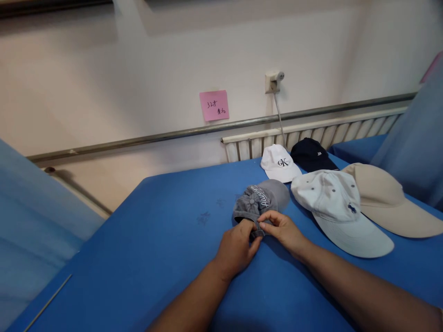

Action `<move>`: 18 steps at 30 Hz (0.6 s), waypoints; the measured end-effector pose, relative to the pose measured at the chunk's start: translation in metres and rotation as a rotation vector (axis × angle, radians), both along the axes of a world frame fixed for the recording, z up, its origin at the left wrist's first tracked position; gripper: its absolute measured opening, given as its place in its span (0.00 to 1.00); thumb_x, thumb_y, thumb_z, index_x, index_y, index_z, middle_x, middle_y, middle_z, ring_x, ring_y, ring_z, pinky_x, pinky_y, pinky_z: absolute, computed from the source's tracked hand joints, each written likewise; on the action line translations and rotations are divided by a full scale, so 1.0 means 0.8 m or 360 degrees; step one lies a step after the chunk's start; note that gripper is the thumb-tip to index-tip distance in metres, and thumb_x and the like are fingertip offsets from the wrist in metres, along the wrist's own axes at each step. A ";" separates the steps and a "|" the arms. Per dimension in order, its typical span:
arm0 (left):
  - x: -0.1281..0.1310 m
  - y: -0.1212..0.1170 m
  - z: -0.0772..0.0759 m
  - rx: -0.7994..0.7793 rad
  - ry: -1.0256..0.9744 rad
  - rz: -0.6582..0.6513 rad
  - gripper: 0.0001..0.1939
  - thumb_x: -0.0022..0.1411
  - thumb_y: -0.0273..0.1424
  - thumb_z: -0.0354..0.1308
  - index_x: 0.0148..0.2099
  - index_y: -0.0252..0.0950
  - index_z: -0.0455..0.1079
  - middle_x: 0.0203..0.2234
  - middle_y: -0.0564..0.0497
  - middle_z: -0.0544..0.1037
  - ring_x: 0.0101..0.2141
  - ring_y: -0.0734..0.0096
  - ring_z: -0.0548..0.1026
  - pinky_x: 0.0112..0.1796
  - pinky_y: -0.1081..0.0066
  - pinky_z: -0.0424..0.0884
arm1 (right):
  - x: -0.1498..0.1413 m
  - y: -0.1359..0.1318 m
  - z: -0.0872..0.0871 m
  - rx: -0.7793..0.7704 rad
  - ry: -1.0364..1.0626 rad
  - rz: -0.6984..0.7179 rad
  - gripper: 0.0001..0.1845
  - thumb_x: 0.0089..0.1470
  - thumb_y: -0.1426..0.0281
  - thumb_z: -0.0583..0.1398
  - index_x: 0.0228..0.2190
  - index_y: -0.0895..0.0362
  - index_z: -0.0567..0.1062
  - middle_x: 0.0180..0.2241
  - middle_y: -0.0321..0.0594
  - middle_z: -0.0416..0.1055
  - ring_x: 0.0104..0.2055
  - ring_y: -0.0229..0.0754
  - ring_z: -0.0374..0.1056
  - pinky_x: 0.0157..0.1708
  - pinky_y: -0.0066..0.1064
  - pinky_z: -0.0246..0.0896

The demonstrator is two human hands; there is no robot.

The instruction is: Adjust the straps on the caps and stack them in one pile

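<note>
One grey cap (254, 201), head view, seen as by someone standing in the room. The cap rests on the blue tabletop (169, 230), directly beyond the person's hands. Its long axis runs obliquely: the rear opening faces the wearer of the camera, and the visor points away and to the right. Both hands meet at the rear band, fingertips close together. The left hand (236, 246) is closed on the band from the left; the right hand (282, 230) pinches it from the right. Neither is clearly the nearer, although the visor leans toward the right hand's side.

Note the unequal room. To the left, a broad bare stretch of tabletop reaches to its slanting left edge. To the right, a pale cap (323, 196) lies just beside the visor; whether they touch cannot be told. It overlaps a beige cap (384, 189) farther right. Beyond the visor, a white cap (280, 162) and a dark cap (311, 154) stand at the far edge, before the radiator (242, 150). The near edge is not distinguishable.
</note>
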State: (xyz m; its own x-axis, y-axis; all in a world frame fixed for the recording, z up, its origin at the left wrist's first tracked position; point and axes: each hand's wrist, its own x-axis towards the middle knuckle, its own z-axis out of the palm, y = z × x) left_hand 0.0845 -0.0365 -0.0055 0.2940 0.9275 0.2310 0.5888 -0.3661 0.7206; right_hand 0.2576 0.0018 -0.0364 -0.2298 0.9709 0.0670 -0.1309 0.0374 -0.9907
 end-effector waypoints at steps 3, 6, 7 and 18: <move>-0.001 0.002 -0.003 -0.0008 0.0023 0.0046 0.07 0.57 0.30 0.60 0.41 0.40 0.72 0.27 0.51 0.74 0.27 0.69 0.69 0.31 0.71 0.60 | -0.001 -0.001 0.002 -0.0027 0.0040 0.0033 0.16 0.43 0.58 0.66 0.31 0.56 0.77 0.29 0.36 0.73 0.33 0.41 0.67 0.35 0.33 0.62; -0.004 0.003 -0.003 -0.0035 -0.0048 0.0108 0.07 0.59 0.29 0.58 0.41 0.40 0.72 0.26 0.52 0.75 0.26 0.69 0.70 0.31 0.71 0.61 | -0.001 -0.001 0.002 -0.0045 0.0031 0.0033 0.15 0.44 0.59 0.65 0.31 0.56 0.76 0.25 0.33 0.71 0.29 0.38 0.64 0.31 0.30 0.58; -0.005 0.004 -0.002 -0.0038 -0.0106 0.0135 0.07 0.59 0.30 0.57 0.41 0.40 0.72 0.27 0.51 0.75 0.27 0.69 0.70 0.31 0.72 0.61 | 0.000 -0.001 0.001 -0.0048 0.0021 0.0025 0.15 0.44 0.59 0.65 0.31 0.56 0.76 0.24 0.32 0.69 0.26 0.36 0.62 0.28 0.29 0.56; -0.008 0.017 -0.006 -0.0319 -0.0678 0.0405 0.06 0.59 0.34 0.58 0.35 0.36 0.70 0.20 0.55 0.73 0.22 0.73 0.72 0.27 0.74 0.66 | -0.002 0.005 -0.008 -0.0015 -0.0010 -0.0132 0.17 0.44 0.55 0.64 0.30 0.56 0.75 0.20 0.31 0.63 0.23 0.35 0.55 0.23 0.27 0.49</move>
